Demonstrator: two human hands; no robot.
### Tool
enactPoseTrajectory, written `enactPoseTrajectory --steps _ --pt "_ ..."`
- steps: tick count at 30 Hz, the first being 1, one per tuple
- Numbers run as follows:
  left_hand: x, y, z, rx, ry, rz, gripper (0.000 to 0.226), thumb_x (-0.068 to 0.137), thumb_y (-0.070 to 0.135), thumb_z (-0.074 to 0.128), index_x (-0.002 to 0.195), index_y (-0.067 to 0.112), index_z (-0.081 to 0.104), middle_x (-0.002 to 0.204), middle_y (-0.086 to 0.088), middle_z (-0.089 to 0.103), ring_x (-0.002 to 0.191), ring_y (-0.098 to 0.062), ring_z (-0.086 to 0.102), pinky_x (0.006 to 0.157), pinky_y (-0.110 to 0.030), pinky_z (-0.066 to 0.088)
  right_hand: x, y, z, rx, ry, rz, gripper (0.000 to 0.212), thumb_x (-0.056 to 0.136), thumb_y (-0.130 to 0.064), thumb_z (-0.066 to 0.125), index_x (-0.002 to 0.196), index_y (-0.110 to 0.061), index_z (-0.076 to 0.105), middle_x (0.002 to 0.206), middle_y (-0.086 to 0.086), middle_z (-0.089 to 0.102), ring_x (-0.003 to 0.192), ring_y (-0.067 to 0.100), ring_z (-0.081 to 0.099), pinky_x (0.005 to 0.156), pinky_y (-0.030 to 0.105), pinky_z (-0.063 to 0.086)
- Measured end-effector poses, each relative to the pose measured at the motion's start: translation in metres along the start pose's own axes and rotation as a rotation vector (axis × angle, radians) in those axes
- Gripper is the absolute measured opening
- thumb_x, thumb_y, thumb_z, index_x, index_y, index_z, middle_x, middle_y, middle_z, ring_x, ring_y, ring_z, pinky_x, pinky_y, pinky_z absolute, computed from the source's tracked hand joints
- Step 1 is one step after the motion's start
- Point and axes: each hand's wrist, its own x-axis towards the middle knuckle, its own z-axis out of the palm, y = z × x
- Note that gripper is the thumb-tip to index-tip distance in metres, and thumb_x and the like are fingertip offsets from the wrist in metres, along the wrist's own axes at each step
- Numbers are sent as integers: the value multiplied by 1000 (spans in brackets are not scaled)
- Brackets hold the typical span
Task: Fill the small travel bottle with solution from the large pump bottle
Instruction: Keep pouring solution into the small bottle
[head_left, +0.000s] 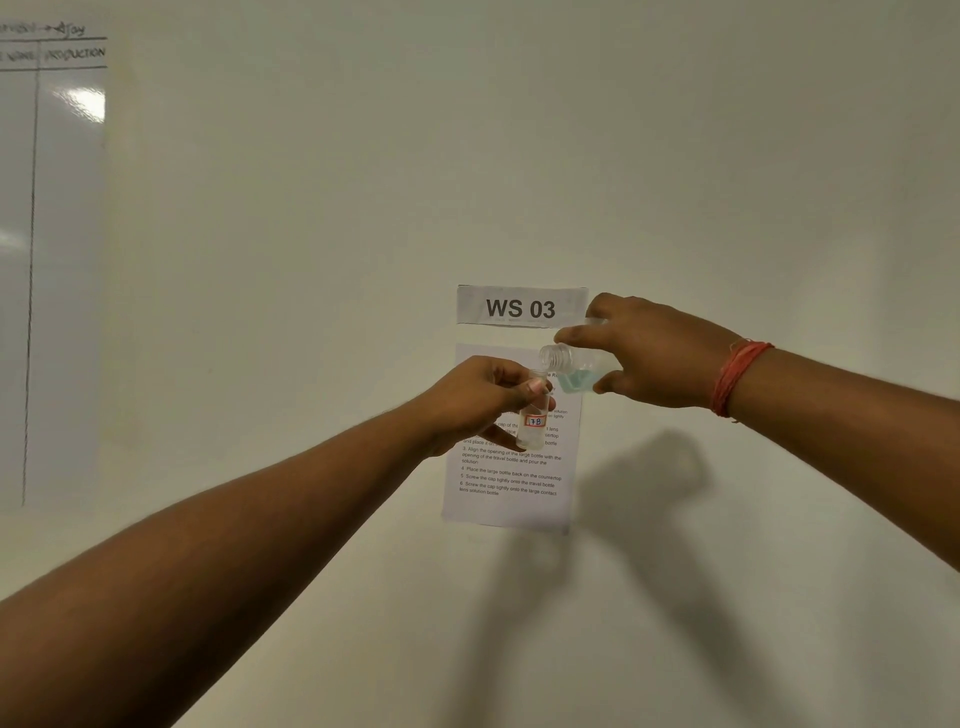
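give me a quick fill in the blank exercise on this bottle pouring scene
1. The left hand grips the small travel bottle, whose label reads ____.
2. The liquid in the large bottle is ____.
3. The right hand wears a ____ thread on its wrist.
4. The wall sign reads WS ____.

Missing: 7B; blue; red; 03
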Motion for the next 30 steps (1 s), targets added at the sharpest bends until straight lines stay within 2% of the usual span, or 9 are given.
enactPoseTrajectory --steps 17,30 --pt "0 -4 1 -17 -3 2 29 102 27 58 110 3 73 111 -8 77 99 -21 75 77 -42 65 -3 -2 -2 -21 -24 -6 68 87 -35 70 146 -34 37 138 2 43 118 23 49 90 29 44" --pt "0 -4 5 -2 -6 -6 29 102 26 58 110 2 73 112 -8 76 99 -22 75 77 -43 65 -2 -2 -2 -39 -28 -15 69 86 -34 70 147 -34 37 139 3 44 118 24 50 92 33 48"
